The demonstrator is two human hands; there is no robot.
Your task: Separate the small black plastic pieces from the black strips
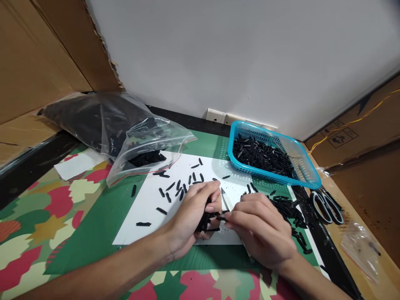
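A patterned tabletop [46, 216] is carrying a white sheet [150, 204] strewn with black pieces [168, 189], a plastic bag [125, 133], a blue basket [308, 173] and scissors [326, 206].

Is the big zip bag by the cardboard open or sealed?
Open. The zip bag lies on its side, its red-lined mouth gaping toward the white sheet, and small black pieces sit at the opening.

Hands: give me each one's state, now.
Left hand: closed on a bunch of small black pieces.
Right hand: fingers pinched on a thin white-tipped tool.
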